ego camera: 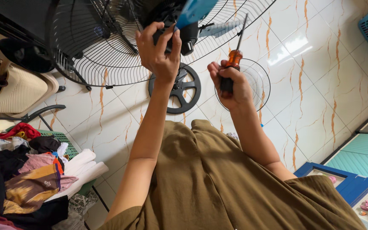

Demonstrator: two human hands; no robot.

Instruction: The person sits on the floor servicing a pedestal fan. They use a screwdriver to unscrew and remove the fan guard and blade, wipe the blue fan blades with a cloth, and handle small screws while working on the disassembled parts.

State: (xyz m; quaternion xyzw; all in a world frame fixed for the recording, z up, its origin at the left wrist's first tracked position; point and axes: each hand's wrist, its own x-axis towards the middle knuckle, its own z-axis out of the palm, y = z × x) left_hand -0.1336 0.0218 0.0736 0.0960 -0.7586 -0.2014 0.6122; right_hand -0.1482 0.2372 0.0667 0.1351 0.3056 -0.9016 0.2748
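Bright daylight, window glare on glossy floor tiles (320, 55), wide-angle edge distortion.

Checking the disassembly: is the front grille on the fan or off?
Off. The front grille lies flat on the tiled floor, apart from the fan, whose blue blade is exposed.

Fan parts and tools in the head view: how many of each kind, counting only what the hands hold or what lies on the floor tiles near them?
Wire fan grilles: 2, large black, small pale
Black motor housing, held by left hand: 1
Blue fan blade: 1
Round black base: 1
Orange-handled screwdriver, in right hand: 1
Total: 6
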